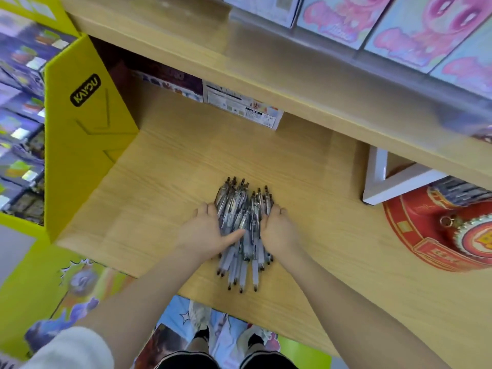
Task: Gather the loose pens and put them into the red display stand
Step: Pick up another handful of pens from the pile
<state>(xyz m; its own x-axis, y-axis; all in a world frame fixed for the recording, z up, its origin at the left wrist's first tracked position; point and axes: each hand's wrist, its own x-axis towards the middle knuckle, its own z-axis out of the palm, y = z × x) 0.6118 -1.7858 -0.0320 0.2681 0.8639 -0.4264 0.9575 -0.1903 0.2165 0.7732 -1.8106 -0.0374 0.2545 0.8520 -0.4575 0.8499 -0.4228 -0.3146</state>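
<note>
A: Item 1, pens [243,222]?
B: One loose bundle, approx. parallel, lying on the wooden shelf [159,182], centre of view. Clear/grey barrels, dark clips. Clip ends point to the back of the shelf, tips toward the front edge & the person.

A: Item 2, left hand [205,233]?
B: Pressed against the bundle's left side, palm in. Fingers mostly straight along the pens, thumb laid across the top of the pile. Not wrapped round anything; pushing, not gripping.

A: Item 3, right hand [278,230]?
B: Mirrors it on the bundle's right side, touching the pens. Fingers bent a little at the tips against the barrels. Frame is blurred there, so possibly a light curl over the outer pens; I read it as cupped flat, no real hold.

A: Item 4, red display stand [436,230]?
B: Far right of the same shelf, well apart from the bundle. Round, red w/ gold trim & printed panels. Some pens already standing in it at the top edge, partly hidden by a white frame [386,182] just beside it.

A: Misc.?
B: Yellow cardboard display [80,129] at left, marked KAYOU. Upper shelf [266,62] overhead w/ pink cartoon boxes [399,22]. Printed box [239,102] at the back of the lower shelf. Bare forearms, white sleeve [72,350] bottom left.
</note>
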